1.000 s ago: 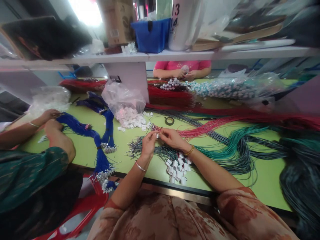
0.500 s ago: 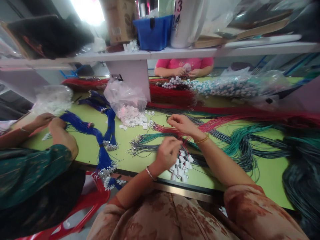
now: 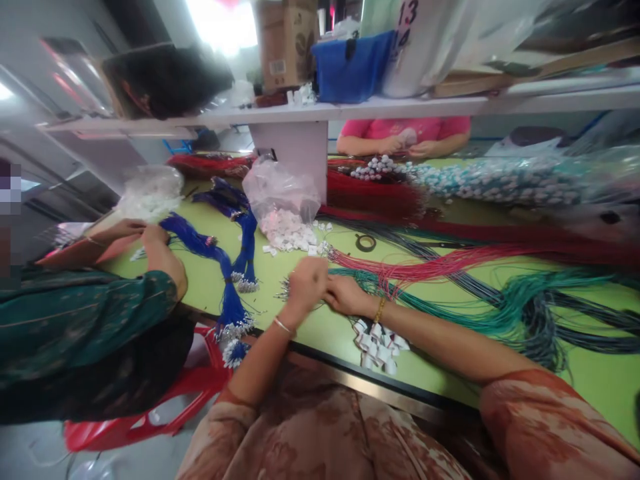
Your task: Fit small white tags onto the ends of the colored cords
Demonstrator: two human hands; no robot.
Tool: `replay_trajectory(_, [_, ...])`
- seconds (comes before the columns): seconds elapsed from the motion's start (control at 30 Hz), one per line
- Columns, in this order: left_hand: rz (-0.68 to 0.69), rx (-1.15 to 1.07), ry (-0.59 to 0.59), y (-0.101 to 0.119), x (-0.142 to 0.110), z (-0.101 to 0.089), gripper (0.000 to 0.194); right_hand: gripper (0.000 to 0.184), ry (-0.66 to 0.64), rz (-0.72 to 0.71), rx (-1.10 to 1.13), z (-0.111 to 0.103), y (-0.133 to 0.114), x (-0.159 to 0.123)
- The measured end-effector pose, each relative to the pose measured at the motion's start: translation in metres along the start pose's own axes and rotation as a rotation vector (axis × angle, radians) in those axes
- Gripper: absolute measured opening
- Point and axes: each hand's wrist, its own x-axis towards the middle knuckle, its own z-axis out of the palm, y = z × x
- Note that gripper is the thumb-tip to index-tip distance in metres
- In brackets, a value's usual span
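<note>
My left hand point(image 3: 307, 288) is closed, fingers curled and a little blurred, above the metal-tipped wire ends point(image 3: 284, 288) on the green table. Touching or nearly touching it, my right hand point(image 3: 347, 294) has its fingers pinched together. Whatever lies between the fingertips is too small or hidden to make out. A bundle of green wires point(image 3: 450, 319) runs rightward from behind my right hand. Farther back lies a bundle of red wires point(image 3: 420, 268). White plastic connectors point(image 3: 379, 347) with thin wires form a pile just below my right wrist.
A bag of white connectors point(image 3: 285, 223) leans by the divider, near a roll of black tape point(image 3: 365, 243). Blue wire bundles point(image 3: 231, 293) lie to the left, beside a co-worker's hands point(image 3: 145, 233). A shelf point(image 3: 300, 111) spans the back; another person sits beyond it.
The view has swung left. My right hand has come down from beside the red wires to meet my left hand, which moved left from the connector pile. The tape roll is now uncovered.
</note>
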Motion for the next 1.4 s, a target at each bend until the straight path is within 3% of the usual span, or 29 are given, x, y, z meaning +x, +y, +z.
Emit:
replay_trajectory(0.07, [-0.111,0.131,0.266,-0.021,0.032,-0.033,0.012,0.017,-0.003,-0.009,-0.069,-0.003,-0.001,-0.002])
replay_trajectory(0.13, [-0.185,0.310,0.367,-0.041,0.054,-0.057,0.016,0.020,-0.016,-0.020,-0.132,-0.006,-0.003,-0.002])
replay_trajectory(0.27, [-0.260,0.488,0.297,-0.071,0.065,-0.070,0.017,0.022,-0.033,-0.056,-0.153,-0.009,-0.007,-0.002])
replay_trajectory(0.4, [-0.235,0.621,0.234,-0.073,0.058,-0.068,0.019,0.019,-0.004,-0.049,-0.049,-0.015,-0.008,-0.004])
replay_trajectory(0.5, [-0.151,0.401,0.329,-0.057,0.060,-0.070,0.026,0.017,-0.020,0.003,0.136,-0.024,-0.009,-0.005])
replay_trajectory(0.63, [-0.190,-0.268,0.420,-0.029,0.069,-0.073,0.026,0.021,-0.120,0.066,0.482,-0.038,-0.011,-0.001])
replay_trajectory(0.7, [-0.209,-0.536,0.425,-0.017,0.071,-0.072,0.023,0.024,-0.156,0.107,0.636,-0.043,-0.015,0.006])
replay_trajectory(0.8, [-0.255,-0.748,0.365,-0.006,0.067,-0.065,0.017,0.027,-0.131,0.167,0.810,-0.047,-0.023,0.022])
replay_trajectory(1.0, [-0.425,-0.923,0.187,-0.008,0.049,-0.044,0.012,0.023,0.084,0.164,0.840,-0.051,-0.041,0.048])
replay_trajectory(1.17, [-0.535,-0.887,0.092,-0.015,0.034,-0.030,0.016,0.017,0.330,0.121,0.639,-0.053,-0.034,0.040])
replay_trajectory(1.4, [-0.545,-0.874,-0.015,-0.009,0.025,-0.014,0.026,0.006,0.390,0.035,0.347,-0.056,-0.025,0.024])
